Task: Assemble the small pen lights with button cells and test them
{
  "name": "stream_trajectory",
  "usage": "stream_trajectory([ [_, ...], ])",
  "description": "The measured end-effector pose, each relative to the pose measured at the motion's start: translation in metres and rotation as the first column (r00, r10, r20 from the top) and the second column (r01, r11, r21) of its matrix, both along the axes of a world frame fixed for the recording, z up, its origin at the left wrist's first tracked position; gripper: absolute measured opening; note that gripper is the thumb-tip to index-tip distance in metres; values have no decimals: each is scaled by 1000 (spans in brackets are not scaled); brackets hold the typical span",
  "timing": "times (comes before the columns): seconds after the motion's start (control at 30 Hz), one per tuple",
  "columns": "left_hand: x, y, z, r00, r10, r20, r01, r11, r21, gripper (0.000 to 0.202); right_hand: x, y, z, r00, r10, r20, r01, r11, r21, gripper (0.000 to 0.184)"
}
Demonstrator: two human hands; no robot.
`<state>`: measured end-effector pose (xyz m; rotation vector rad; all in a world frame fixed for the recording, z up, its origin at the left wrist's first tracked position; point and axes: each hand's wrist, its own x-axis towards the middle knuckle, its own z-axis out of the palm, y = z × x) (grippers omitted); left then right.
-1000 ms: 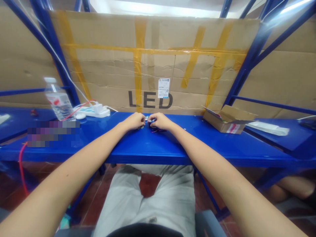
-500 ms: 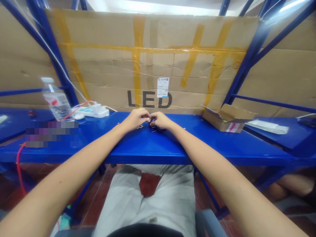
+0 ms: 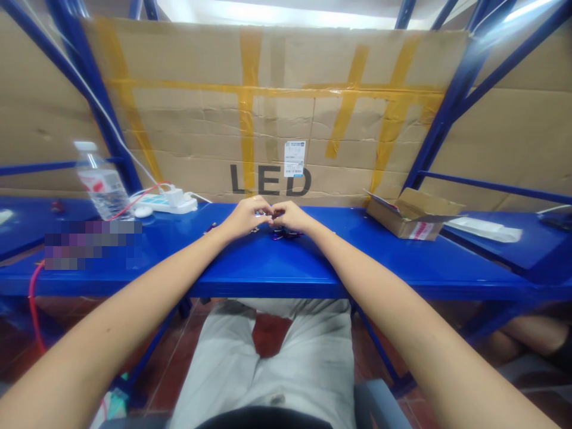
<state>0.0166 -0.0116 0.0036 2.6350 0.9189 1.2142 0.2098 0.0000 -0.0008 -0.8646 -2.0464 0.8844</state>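
My left hand (image 3: pixel 245 215) and my right hand (image 3: pixel 289 217) meet at the middle of the blue metal bench (image 3: pixel 277 268), fingers pinched together on a small part I cannot make out. A few small dark and purple pieces (image 3: pixel 282 235) lie on the bench right under the hands. One more tiny piece (image 3: pixel 209 227) lies just left of my left wrist. Both forearms reach straight out over my lap.
A taped cardboard sheet marked LED (image 3: pixel 270 180) stands behind the bench. A water bottle (image 3: pixel 99 181) and a white power strip (image 3: pixel 167 201) with a red cable sit at the left. An open cardboard box (image 3: pixel 413 214) sits at the right, a white packet (image 3: pixel 485 230) beyond it.
Both hands have lifted slightly off the bench and drawn closer, fingertips now touching. The view shifted a little to the right.
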Motion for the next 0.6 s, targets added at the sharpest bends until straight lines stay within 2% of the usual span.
stream_trajectory([
  [0.13,-4,-3,7,998,52,-36,-51,998,20,17,1,-1,2,1000,-31,5,31,1000,-7,17],
  [0.23,-17,2,13,982,169,-81,-165,985,58,17,2,0,3,997,-77,4,77,997,-1,22],
  [0.33,-35,11,14,942,260,-210,-260,965,31,22,2,2,2,997,-82,2,82,997,5,22],
  [0.47,-49,22,6,896,239,-375,-309,941,-137,24,0,4,0,998,-68,-13,68,998,-18,24],
  [0.6,-48,26,0,898,151,-414,-274,928,-254,27,-2,5,-1,993,-26,-114,16,996,-83,38],
])
